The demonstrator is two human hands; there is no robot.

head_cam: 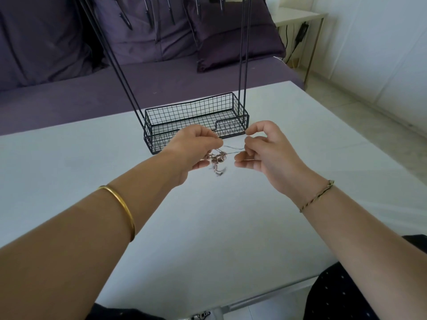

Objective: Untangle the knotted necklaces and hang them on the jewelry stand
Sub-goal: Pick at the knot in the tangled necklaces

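Gold bangle [120,209] nearest — left hand [191,148], right hand [263,148] pinch necklaces [216,159] before jewelry stand [184,109].

**user1:** what's sitting on that white table [208,215]?

**user2:** just a black jewelry stand [242,65], standing toward the far edge, roughly mid-width. Its wire basket base [189,109] is resting flat on the tabletop, long side facing the camera. Thin rods [120,72] are rising from both ends of it. The left pair is leaning outward and the right pair is going about straight up, running out of view.
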